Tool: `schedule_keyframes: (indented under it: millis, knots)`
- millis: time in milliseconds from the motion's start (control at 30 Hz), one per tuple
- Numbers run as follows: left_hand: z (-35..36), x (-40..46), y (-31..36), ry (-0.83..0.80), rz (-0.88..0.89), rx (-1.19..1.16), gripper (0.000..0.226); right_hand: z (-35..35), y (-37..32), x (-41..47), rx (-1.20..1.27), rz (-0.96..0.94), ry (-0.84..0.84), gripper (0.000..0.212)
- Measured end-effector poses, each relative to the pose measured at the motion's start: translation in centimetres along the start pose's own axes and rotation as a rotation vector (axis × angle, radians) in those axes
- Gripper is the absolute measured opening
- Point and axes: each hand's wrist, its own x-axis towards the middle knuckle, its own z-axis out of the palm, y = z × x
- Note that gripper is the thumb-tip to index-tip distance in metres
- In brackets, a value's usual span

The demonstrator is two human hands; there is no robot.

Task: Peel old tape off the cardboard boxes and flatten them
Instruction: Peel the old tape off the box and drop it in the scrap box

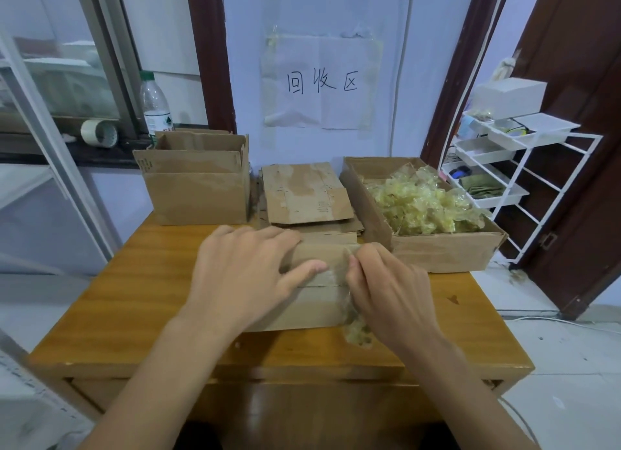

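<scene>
the cardboard box (312,295) sits at the near middle of the desk (134,281). the left hand (245,275) lies flat on top, fingers straight, pinning it. the right hand (386,288) has its grip pinched on a crumpled strip of old tape (356,328) at the box's right edge. the box looks light and stiff; the tape thin, sticky, likely to tear, so it is best held close to the cardboard.

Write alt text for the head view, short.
A person's left hand presses down a cardboard box on a wooden table while the right hand pinches a strip of old tape off it. Behind lie flattened cardboard and a box of crumpled tape.
</scene>
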Motion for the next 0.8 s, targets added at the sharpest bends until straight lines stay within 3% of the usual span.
schedule_keyframes:
  millis: [200,467,633,800]
  knots:
    - [1.1,-1.3,-0.1,0.143,0.023,-0.025,0.07,0.9,-0.1,-2.0,0.321,0.168,0.009,0.024]
    - [1.2,-0.7,-0.5,0.199,0.041,-0.051,0.066,1.2,0.0,-2.4,0.533,0.287,-0.017,0.03]
    - [1.9,-0.3,-1.1,0.217,0.057,-0.081,0.065,1.0,1.1,-2.8,0.502,0.174,-0.158,0.026]
    - [2.5,-0.6,-1.1,0.28,0.063,-0.121,0.064,0.2,0.4,-2.1,0.354,0.17,-0.192,0.046]
